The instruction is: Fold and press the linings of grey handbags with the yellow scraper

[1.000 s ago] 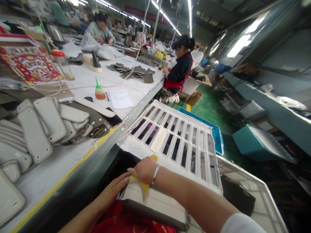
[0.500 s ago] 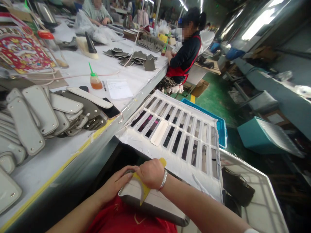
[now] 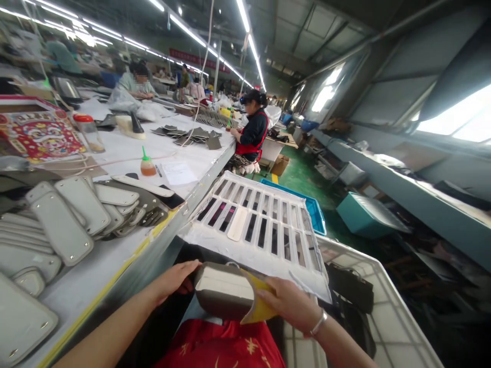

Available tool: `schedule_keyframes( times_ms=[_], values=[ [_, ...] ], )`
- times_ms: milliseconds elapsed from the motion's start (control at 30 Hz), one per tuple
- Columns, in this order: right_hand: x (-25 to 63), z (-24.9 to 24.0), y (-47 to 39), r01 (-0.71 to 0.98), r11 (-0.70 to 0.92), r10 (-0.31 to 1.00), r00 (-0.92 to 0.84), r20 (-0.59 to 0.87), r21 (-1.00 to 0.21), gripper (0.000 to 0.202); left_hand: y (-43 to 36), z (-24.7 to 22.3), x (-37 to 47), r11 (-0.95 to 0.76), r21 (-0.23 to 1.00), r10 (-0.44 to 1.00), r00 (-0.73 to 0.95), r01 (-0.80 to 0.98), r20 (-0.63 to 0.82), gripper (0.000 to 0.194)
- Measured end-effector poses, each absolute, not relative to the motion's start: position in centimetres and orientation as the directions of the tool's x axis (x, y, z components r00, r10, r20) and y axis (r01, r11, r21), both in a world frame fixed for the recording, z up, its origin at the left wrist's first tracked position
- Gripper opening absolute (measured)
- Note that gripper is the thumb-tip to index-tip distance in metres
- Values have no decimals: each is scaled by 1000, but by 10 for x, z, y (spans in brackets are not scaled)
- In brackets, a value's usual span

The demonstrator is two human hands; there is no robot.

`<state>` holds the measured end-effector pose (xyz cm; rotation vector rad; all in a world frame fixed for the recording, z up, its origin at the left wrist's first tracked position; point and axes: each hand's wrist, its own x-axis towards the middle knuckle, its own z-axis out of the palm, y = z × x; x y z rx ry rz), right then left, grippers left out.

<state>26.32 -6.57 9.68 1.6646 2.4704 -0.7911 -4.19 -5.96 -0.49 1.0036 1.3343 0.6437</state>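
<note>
A dark grey, box-shaped bag piece (image 3: 224,305) with a pale upper face lies over my lap between my hands. My left hand (image 3: 174,280) is at its left end, fingertips at the corner and the other fingers curled, partly in shadow. At the opposite end, my right hand (image 3: 293,302) grips a yellow flat piece with a curved edge (image 3: 263,312), pressed against the bag piece. Thumb and fingers lie on either side of this yellow piece. A silver bracelet circles my right wrist.
Grey-white panels with metal studs (image 3: 63,225) are heaped on the table at left. A white slatted crate lid (image 3: 245,245), bearing one pale strip, lies ahead. A white basket (image 3: 399,306) with dark pieces stands at right. Beyond the table corner sits a co-worker (image 3: 251,128).
My right hand has moved right and opened out from a fist, still with the yellow piece. The bag piece has turned and shifted left. My view has tilted upward.
</note>
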Motion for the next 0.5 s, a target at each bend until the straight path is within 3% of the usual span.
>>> schedule_keyframes(
  times_ms=[200, 300, 367, 500],
  values=[
    [253, 74, -103, 812, 175, 921, -335, -200, -557, 23, -39, -4, -27, 418, 889, 859, 235, 189, -454, 53],
    [235, 62, -109, 617, -128, 866, -311, -391, -776, 18, -36, -8, -24, 432, 881, 851, 235, 194, -469, 50],
    [225, 55, -112, 446, -327, 785, -363, -503, -833, 15, -35, -11, -22, 429, 883, 858, 219, 191, -465, 44],
    [215, 46, -117, 361, -344, 773, -416, -479, -867, 14, -36, -18, -15, 387, 910, 896, 171, 149, -410, 32]
  ],
)
